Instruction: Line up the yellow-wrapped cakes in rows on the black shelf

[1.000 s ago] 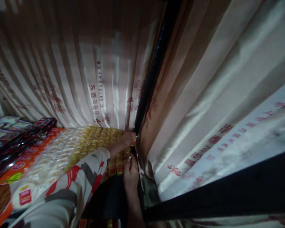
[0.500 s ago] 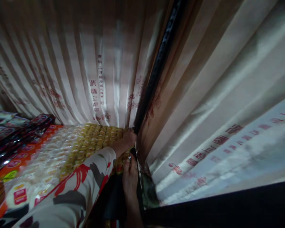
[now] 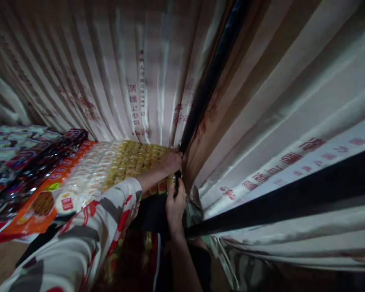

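A long black pole-like strip (image 3: 211, 81) slants down the seam between pale curtains to a corner. At its lower end my left hand (image 3: 172, 162), reaching from a patterned sleeve, is closed around it; some fingertips are hidden. Just below, my right hand (image 3: 176, 207) has its thumb and forefinger on either side of a short dark stretch that looks like the same strip. The dim, blurred picture hides the exact contact. Beside my left wrist lie rows of small yellow packets (image 3: 134, 160).
White clear-wrapped packets (image 3: 93, 172), an orange packet strip (image 3: 53, 188) and dark shiny packets (image 3: 21, 190) lie to the left. Pleated printed curtains (image 3: 109, 89) rise behind and at the right (image 3: 270, 121). A black band (image 3: 280, 202) crosses the right side.
The view has shifted, so the curtains and packets sit higher and further right. My left hand stays at the strip's lower end. My right thumb and forefinger now show around the dark piece.
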